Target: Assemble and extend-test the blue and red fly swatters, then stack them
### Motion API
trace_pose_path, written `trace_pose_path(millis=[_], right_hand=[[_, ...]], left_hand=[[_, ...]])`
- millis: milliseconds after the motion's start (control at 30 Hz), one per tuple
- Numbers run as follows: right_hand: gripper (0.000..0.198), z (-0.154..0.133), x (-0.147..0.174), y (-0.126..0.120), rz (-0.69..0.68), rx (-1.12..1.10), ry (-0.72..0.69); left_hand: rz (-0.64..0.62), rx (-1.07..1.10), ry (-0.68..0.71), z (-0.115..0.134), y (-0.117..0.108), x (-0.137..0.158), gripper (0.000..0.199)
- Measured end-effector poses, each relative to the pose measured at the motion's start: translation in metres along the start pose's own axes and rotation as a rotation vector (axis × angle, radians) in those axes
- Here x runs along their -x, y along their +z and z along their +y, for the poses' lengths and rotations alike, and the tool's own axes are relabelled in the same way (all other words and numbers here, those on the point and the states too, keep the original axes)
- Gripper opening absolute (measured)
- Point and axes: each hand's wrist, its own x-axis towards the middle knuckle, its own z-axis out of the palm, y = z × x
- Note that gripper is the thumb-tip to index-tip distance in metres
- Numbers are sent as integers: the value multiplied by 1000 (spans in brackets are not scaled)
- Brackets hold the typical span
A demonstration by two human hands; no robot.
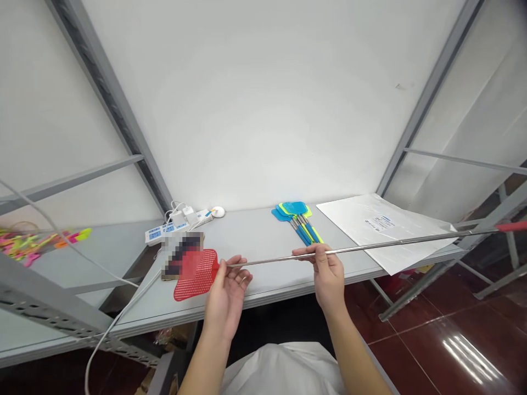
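Red swatter (196,274) gripped by left hand (227,291); right hand (325,272) seemingly pinches its metal rod (370,247)

One red swatter (196,274), one bundle of swatters (297,218), two power strips (177,226).

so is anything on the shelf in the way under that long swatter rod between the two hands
Nothing visible: between the left hand and right hand the rod crosses bare table. The blue swatters lie behind it, apart.
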Motion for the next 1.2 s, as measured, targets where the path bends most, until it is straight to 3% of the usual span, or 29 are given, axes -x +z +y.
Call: trace_pose_path(millis=[167, 400, 600, 833, 900, 967, 1100, 1200], right_hand=[[28, -9, -8, -16, 72, -22, -32], [29, -11, -8, -14, 91, -39, -22], [35, -10, -3, 0, -62, -33, 59], [28, -13, 9, 18, -289, -10, 233], [30, -13, 2, 7, -231, -44, 257], [33, -14, -11, -15, -90, -96, 246], [30, -21, -40, -74, 322, -167, 122], [21, -24, -47, -102, 599, -154, -12]], left_hand=[[106, 46, 102, 21, -5, -4, 25], [197, 58, 182, 19, -4, -4, 17], [129, 29, 173, 6, 1, 0, 29], [36, -32, 157, -6, 4, 8, 25], [56, -24, 196, 0, 1, 4, 22], [103, 2, 246, 11, -5, -2, 17], [210, 65, 311, 38, -21, -15, 14], [264, 94, 327, 53, -31, -23, 21]])
